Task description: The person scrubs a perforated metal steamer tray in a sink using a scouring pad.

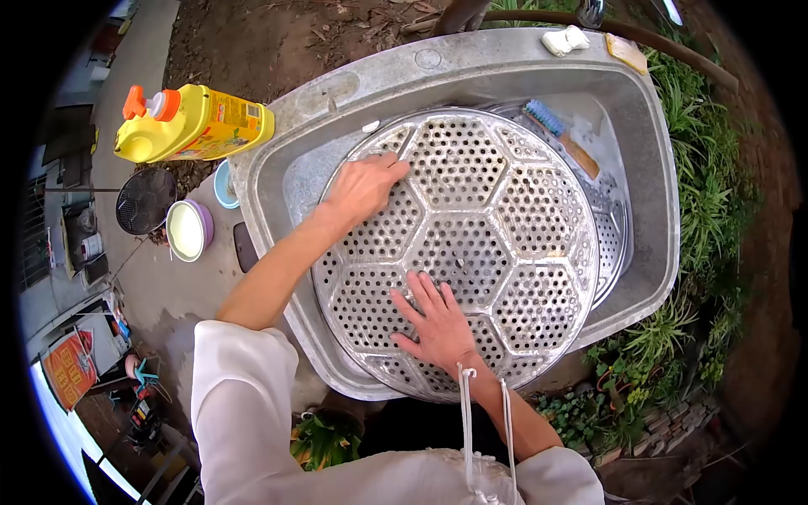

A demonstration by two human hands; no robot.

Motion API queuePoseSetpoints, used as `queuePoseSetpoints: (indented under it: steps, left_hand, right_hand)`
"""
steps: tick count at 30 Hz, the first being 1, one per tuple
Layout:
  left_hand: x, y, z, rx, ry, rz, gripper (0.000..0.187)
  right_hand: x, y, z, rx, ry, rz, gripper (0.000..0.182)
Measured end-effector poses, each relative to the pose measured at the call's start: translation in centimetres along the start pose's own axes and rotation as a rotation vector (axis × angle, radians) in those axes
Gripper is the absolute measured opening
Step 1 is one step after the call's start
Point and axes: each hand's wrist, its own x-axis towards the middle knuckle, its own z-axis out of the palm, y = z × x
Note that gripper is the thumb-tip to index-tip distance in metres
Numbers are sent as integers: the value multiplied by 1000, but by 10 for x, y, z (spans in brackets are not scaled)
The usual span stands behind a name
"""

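A large round metal steamer tray (459,261), punched with small holes in hexagonal panels, lies tilted across a grey stone sink (652,252). My left hand (364,187) presses on its upper left part with fingers curled under; whatever they may hold is hidden. Flat on the lower middle of the tray rests my right hand (439,326), fingers spread. Beneath the tray's right side, a second perforated tray (610,240) shows in part. A scrub brush (581,156) with blue bristles and a wooden handle lies in the sink, near some suds.
A yellow detergent jug (198,126) with an orange pump stands at the sink's left corner. On the back rim sit a white lump (566,40) and a yellowish block (626,54). Buckets, including a purple one (189,230), stand on the left ground. Plants (703,168) border the right.
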Motion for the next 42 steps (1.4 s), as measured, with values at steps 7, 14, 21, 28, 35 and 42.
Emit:
queuePoseSetpoints:
  steps: [7,14,21,28,35,42]
  left_hand:
    - [-1,-12,-8,-21,-126,-115,22]
    - [-67,-64,-20,116,-194,-305,18]
    - [-43,36,8,-265,126,-325,20]
    - [-46,-4,20,-55,162,-466,15]
    - [-41,90,21,-201,80,-189,10]
    - [38,21,30,-69,247,-416,11]
  right_hand:
    - [0,0,3,48,76,-15,73]
    - [-1,0,3,52,82,-25,73]
    - [-1,-1,4,20,57,-30,73]
    - [1,2,6,21,50,-34,74]
    - [3,2,3,31,81,-41,74]
    - [1,4,9,107,86,-46,73]
